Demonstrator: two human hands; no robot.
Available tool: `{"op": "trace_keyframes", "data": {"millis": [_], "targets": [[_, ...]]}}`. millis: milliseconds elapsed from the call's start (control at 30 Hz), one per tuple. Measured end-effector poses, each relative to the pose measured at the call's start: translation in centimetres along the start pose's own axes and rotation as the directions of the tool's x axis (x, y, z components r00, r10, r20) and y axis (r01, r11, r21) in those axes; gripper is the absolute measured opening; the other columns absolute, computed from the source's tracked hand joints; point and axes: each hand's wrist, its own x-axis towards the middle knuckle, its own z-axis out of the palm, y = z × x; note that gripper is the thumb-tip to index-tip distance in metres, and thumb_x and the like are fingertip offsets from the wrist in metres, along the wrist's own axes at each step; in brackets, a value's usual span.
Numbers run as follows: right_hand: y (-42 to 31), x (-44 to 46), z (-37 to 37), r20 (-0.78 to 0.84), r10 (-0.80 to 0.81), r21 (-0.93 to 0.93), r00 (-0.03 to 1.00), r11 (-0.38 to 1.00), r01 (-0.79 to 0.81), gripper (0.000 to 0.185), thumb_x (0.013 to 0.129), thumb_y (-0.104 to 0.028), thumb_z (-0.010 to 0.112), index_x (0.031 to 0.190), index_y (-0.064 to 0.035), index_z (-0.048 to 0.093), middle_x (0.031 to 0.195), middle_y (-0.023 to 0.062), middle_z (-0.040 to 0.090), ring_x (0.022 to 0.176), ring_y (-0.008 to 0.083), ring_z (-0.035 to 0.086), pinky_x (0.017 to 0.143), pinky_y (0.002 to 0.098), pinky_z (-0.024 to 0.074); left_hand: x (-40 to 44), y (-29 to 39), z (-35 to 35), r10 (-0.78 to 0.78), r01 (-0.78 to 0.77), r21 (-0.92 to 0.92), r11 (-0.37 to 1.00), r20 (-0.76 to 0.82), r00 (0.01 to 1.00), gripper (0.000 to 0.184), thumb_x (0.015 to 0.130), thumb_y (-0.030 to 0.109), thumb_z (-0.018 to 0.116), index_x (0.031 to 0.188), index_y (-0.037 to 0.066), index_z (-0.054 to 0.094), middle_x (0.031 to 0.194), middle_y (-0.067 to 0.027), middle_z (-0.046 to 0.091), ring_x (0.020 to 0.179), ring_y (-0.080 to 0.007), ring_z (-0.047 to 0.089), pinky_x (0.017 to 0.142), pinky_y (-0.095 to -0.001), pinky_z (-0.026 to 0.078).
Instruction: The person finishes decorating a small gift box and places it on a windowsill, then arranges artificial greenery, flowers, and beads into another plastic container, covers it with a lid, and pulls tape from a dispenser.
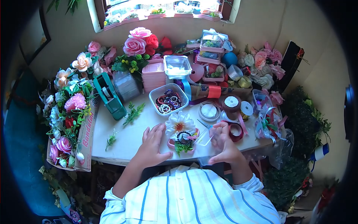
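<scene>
A large white artificial flower (179,126) with an orange centre stands on a small pink tray (170,144) in front of me. A dark beaded bracelet (181,134) and a green sprig (184,148) lie with it. My left hand (153,146) is just left of the tray, fingers stretched out and holding nothing. On the other side, my right hand (225,145) curves around a clear plastic lid (207,151), whose edges are hard to make out. Scissors (203,123) lie partly hidden near its fingertips.
A clear tub of beaded bracelets (152,98) stands behind the flower, with ribbon rolls (235,130) to the right. Farther left are a green tape dispenser (109,96) and a carton (86,149) of artificial flowers. Stacked pink trays (153,76) stand at the back.
</scene>
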Motion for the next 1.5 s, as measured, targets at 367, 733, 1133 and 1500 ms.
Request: {"op": "trace_keyframes", "data": {"millis": [367, 733, 1133, 1500], "targets": [[-0.6, -1.2, -0.8, 0.009, -0.1, -0.552, 0.995, 0.829, 0.088, 0.104, 0.052, -0.036, 0.098, 0.124, -0.008, 0.028, 0.113, 0.0061, 0.037, 0.083, 0.0136, 0.041, 0.071, 0.0279, 0.0399, 3.8, 0.2, -1.5, -0.068, 0.081, -0.039, 0.996, 0.256, 0.964, 0.119, 0.061, 0.044, 0.089, 0.144, -0.005, 0.02, 0.142, -0.0259, 0.035, 0.138, -0.0418, 0.03, 0.117, -0.0466, 0.025], [-1.1, -2.2, -1.0, -0.01, -0.192, -0.082, 0.981, 0.978, 0.191, 0.1, 0.062, -0.014, 0.083, 0.147, -0.0041, 0.031, 0.149, 0.0194, 0.041, 0.129, 0.0243, 0.046, 0.108, 0.0388, 0.0358, 1.0, 1.7, 0.1, -0.129, 0.131, -0.03, 0.991, 0.041, 0.991, 0.115, 0.058, 0.043, 0.091, 0.141, 0.001, 0.023, 0.137, -0.0189, 0.04, 0.13, -0.037, 0.037, 0.113, -0.0491, 0.025], [-10.1, 11.0, 7.5, 0.137, 0.141, -0.909, 0.981, 0.41, 0.068, 0.071, 0.077, -0.048, 0.074, 0.13, -0.0035, 0.057, 0.127, 0.0167, 0.059, 0.1, 0.0321, 0.066, 0.086, 0.0379, 0.0526, 0.3, 1.6, 0.7, -0.115, 0.116, 0.042, 0.992, -0.035, 0.993, 0.112, 0.056, 0.05, 0.092, 0.135, 0.0, 0.031, 0.131, -0.0182, 0.044, 0.13, -0.0371, 0.041, 0.115, -0.0508, 0.019], [-11.4, 11.0, 8.6, 0.327, 0.229, -0.929, 0.917, 0.257, 0.267, 0.062, 0.072, -0.044, 0.077, 0.114, -0.0002, 0.061, 0.108, 0.0196, 0.066, 0.097, 0.0348, 0.067, 0.084, 0.0417, 0.0536, 0.5, 2.0, -0.1, -0.125, 0.122, 0.045, 0.991, 0.06, 0.99, 0.119, 0.05, 0.052, 0.093, 0.144, 0.006, 0.035, 0.135, -0.0156, 0.037, 0.132, -0.0396, 0.032, 0.116, -0.0505, 0.02]]}}
